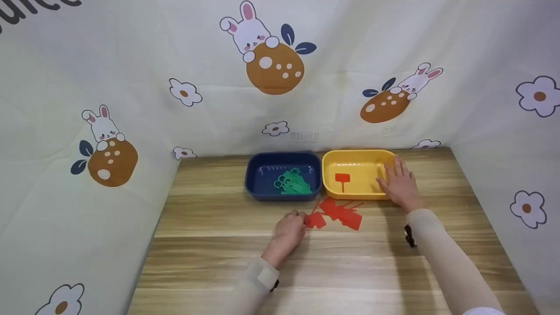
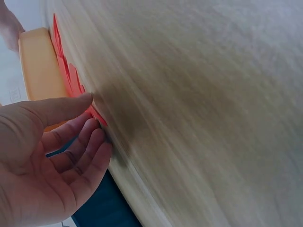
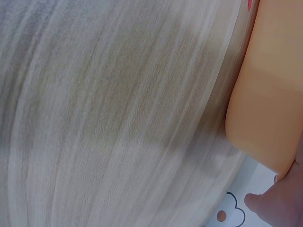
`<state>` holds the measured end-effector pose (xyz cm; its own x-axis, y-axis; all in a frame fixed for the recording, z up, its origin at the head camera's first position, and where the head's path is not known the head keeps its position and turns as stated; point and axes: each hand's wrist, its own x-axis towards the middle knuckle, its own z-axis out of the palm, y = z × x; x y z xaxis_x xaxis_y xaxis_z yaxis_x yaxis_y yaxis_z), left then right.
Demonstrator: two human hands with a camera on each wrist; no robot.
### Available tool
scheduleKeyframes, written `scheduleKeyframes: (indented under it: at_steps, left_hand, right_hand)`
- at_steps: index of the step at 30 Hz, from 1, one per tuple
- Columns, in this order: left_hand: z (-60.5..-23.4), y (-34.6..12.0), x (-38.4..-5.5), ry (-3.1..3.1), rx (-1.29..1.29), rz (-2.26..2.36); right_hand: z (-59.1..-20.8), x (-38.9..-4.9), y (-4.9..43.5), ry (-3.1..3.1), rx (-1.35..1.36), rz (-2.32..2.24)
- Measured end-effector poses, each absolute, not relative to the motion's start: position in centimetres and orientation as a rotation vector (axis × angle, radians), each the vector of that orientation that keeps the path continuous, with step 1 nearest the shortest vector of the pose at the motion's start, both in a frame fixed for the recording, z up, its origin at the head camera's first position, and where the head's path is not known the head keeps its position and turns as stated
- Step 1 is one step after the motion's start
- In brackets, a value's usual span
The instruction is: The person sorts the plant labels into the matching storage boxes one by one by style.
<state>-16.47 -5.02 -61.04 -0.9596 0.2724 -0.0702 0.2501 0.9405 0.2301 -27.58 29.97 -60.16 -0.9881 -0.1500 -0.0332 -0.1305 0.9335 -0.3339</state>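
Observation:
A small pile of flat red tags (image 1: 345, 215) with thin stems lies on the table in front of the bins. At its left edge, my left hand (image 1: 291, 228) pinches one red tag (image 1: 317, 220) by its stem, low against the wood; in the left wrist view the thumb and forefinger meet around the red plastic. My right hand (image 1: 401, 186) holds the right rim of the yellow bin (image 1: 358, 196), thumb on the inside and other fingers over the edge. One red tag (image 1: 343, 178) with a rectangular head lies inside that bin.
A dark blue bin (image 1: 282, 197) stands against the yellow bin's left side, holding several green tags (image 1: 294, 183) with ring ends. Behind both bins rises a pale fabric backdrop (image 1: 218, 122) printed with rabbits and flowers, which also encloses the wooden table (image 1: 210, 253) at the sides.

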Motion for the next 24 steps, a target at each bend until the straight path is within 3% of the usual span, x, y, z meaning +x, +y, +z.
scheduleKeyframes:
  at_steps: [24]
  left_hand:
    - [-61.78,-4.39,-16.23,3.07,0.43,0.26]
  right_hand:
    - [-60.5,-27.72,30.1,3.02,-0.219,-0.528]
